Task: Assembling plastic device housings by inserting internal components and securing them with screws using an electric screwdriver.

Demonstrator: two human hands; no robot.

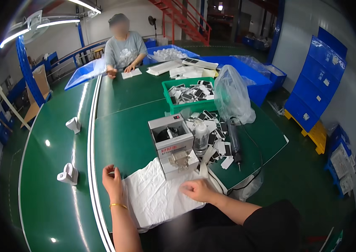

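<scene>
My left hand [112,183] is at the left edge of a creased white cloth [148,197], fingers loosely bent, thumb apart, with nothing seen in it. My right hand [197,190] is over the cloth's right side, its fingers curled together; whether they hold something small is hidden. Just beyond the cloth stands a grey box-shaped machine [170,145] with an open top compartment and a metal part at its front. A clear bottle [201,138] is beside it, and a dark power screwdriver [234,143] with a cord lies farther right.
Two white devices [68,173] sit on the green belt [52,201] at left. Loose black-and-white pieces [220,143] spread near the green bin [169,98]. A clear plastic bag [232,96] bulges beside it. Across the table a person [124,48] handles a white sheet near blue bins.
</scene>
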